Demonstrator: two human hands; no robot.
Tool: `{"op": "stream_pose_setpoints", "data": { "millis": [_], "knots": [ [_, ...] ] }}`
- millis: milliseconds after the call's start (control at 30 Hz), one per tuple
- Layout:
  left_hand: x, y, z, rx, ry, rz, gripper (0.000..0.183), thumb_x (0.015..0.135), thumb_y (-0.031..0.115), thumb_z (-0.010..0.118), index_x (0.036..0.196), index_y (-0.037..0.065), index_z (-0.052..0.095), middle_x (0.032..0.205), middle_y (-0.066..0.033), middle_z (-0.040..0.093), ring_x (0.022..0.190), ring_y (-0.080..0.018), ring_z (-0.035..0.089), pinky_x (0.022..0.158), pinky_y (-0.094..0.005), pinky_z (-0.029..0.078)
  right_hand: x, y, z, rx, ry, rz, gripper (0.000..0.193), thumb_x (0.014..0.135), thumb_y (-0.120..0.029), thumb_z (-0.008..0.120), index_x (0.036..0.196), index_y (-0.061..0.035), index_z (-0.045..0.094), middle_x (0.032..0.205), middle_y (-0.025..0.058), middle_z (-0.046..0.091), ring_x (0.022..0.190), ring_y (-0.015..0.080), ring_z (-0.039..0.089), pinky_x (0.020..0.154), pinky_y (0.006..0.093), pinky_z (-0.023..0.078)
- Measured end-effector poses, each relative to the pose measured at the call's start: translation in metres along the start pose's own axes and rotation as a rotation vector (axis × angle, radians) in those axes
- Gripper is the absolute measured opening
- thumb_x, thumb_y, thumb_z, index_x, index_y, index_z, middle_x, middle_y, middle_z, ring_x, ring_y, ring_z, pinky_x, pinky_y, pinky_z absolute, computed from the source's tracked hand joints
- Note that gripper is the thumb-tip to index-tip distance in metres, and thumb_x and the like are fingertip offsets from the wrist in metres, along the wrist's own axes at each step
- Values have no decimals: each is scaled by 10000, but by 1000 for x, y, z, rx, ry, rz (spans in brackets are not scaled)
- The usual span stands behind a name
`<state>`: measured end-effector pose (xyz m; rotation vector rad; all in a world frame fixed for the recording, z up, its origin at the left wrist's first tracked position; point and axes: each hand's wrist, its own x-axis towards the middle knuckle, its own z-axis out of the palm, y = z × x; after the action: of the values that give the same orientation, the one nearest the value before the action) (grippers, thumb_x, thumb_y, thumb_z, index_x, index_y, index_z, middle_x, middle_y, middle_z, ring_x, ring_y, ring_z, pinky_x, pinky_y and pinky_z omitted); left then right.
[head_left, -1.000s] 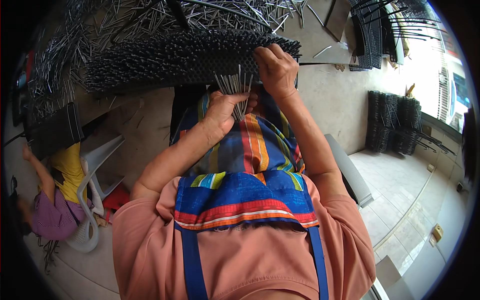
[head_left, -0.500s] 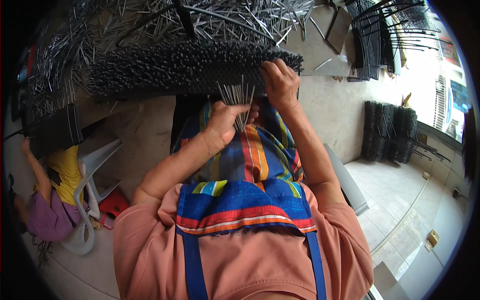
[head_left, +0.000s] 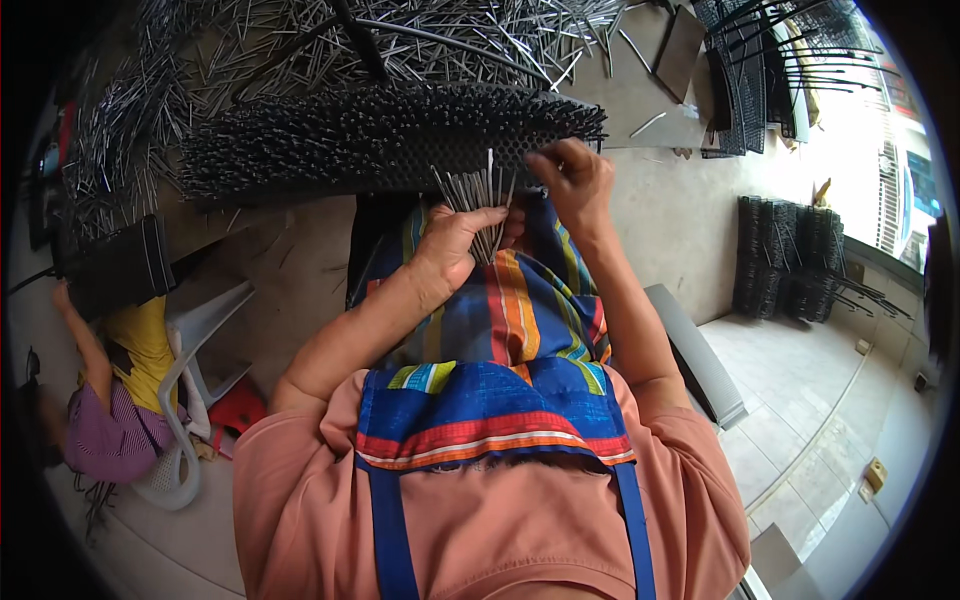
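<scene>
My left hand is wrapped round a fanned bundle of thin grey strips above my lap, its thumb pressed across them. One strip stands up taller and paler than the others. Just to the right, my right hand hovers by the near right edge of a long black perforated panel. Thumb and fingertips are pinched together; whatever is between them is too small to make out. Short dark bristle-like strips stand densely over most of the panel, while bare holes show toward its middle and right.
Loose strips lie heaped behind the panel. At left, a person in purple and yellow beside a white plastic chair holds a black panel. Black bristled pieces stand by the right wall. A striped apron covers my lap.
My right hand has drawn back from the panel's surface toward me and slightly right. My left hand keeps its hold on the strips, almost unmoved. The whole view has shifted slightly.
</scene>
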<state>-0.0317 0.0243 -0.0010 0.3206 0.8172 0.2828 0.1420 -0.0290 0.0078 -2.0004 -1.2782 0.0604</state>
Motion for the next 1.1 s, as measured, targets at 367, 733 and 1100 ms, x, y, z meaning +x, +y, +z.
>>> {"op": "stream_pose_setpoints", "data": {
  "millis": [367, 733, 1100],
  "knots": [
    [-7, -4, 2, 164, 104, -22, 127, 864, 9, 628, 984, -10, 664, 841, -127, 707, 704, -217, 704, 590, -332, 584, -22, 3, -21, 928, -48, 655, 65, 844, -46, 680, 793, -8, 665, 643, 1, 574, 547, 63, 497, 505, 215, 381],
    [-16, -23, -6, 301, -23, 109, 199, 828, -68, 576, 1013, -42, 645, 837, -138, 702, 706, -224, 696, 620, -321, 575, 15, 23, -14, 617, 226, 121, 49, 863, 35, 634, 885, 59, 670, 832, 54, 640, 634, 102, 603, 585, 222, 497],
    [-2, -12, 6, 212, 123, -67, 193, 840, -55, 602, 1014, 6, 657, 911, -148, 713, 776, -250, 711, 646, -349, 586, 19, 21, 3, 352, 76, 79, 72, 810, 34, 672, 880, 40, 688, 808, 67, 660, 658, 117, 637, 595, 240, 503]
  ]
}}
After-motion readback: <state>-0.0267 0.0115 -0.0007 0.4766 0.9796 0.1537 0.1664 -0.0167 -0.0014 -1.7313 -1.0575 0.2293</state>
